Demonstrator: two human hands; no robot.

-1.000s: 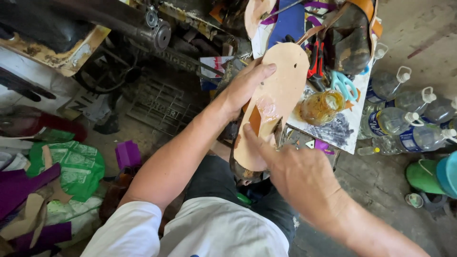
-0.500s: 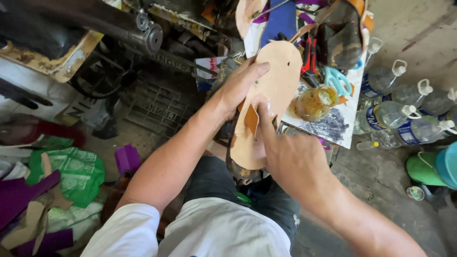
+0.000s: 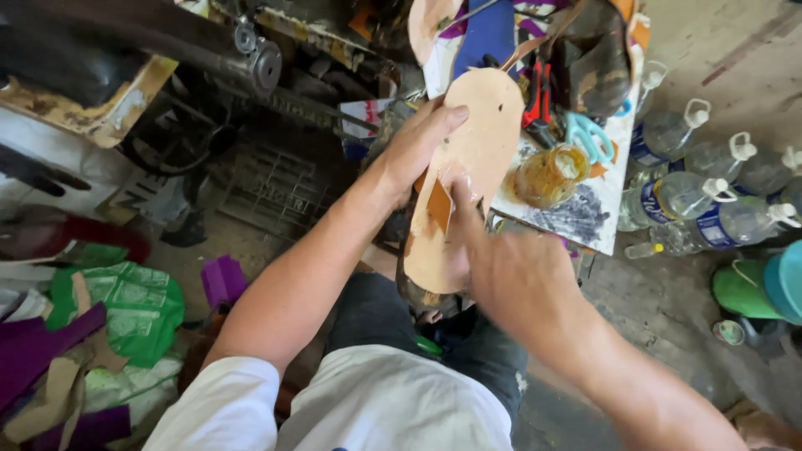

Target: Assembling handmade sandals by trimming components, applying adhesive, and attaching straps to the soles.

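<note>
A long tan sole-shaped piece (image 3: pixel 476 142) stands tilted over my lap, its toe end toward the worktable. My left hand (image 3: pixel 413 146) grips its left edge, thumb lying across the face. My right hand (image 3: pixel 510 267) presses on the lower middle of the sole, fingers pinching a small orange-brown piece (image 3: pixel 439 205) against its surface. The sole's lower end rests near my knee, over a dark worn object (image 3: pixel 422 301).
A cluttered worktable (image 3: pixel 585 217) at upper right carries an open jar of yellow glue (image 3: pixel 551 171), teal scissors (image 3: pixel 589 134) and red-handled pliers (image 3: pixel 539 96). Several plastic bottles (image 3: pixel 693 200) stand on the floor at right. A green bag (image 3: pixel 125 305) and purple scraps (image 3: pixel 221 280) lie left.
My right hand has slid up the sole toward the orange-brown piece. The left hand has kept its grip on the sole's edge.
</note>
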